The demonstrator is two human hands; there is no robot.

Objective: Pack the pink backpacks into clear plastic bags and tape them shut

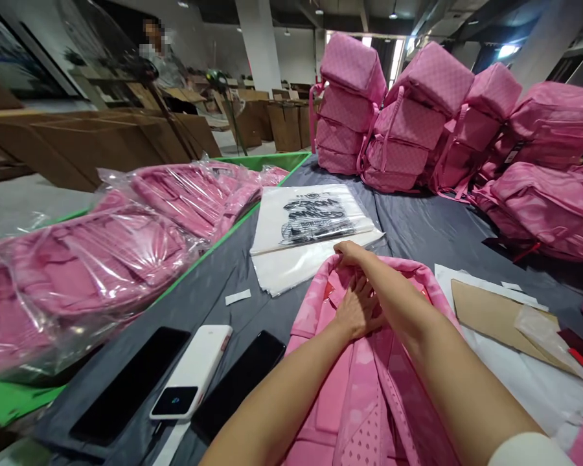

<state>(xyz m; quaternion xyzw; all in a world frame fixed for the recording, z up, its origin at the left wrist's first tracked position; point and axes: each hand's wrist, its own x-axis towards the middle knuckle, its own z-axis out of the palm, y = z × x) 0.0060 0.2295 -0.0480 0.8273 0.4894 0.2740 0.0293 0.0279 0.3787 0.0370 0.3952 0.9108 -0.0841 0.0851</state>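
Backpack (362, 382), pink camouflage — lying on a dark grey covered table (418, 226), strap side up, directly beneath both hands, lower end toward the wearer. Left hand (357, 307): laid on the upper part of the backpack, fingers spread, unclenched. Right hand (350, 251): beyond the left, at the far top rim of the backpack, fingers partly hidden; grasping or merely touching — cannot tell. Just past the right hand: white bags (315, 223) with black print, in a flat pile. Left of the backpack: small white strip (238, 297); black phone (245, 382), close to the left forearm; white device (194, 372) with small dark screen; second black phone (131, 385), farther left. Right of the backpack: piece of brown cardboard (505, 317) on white sheeting (500, 372). Far left: pink backpacks in clear plastic (111, 252). Far side: stacked pink bags (398, 123).
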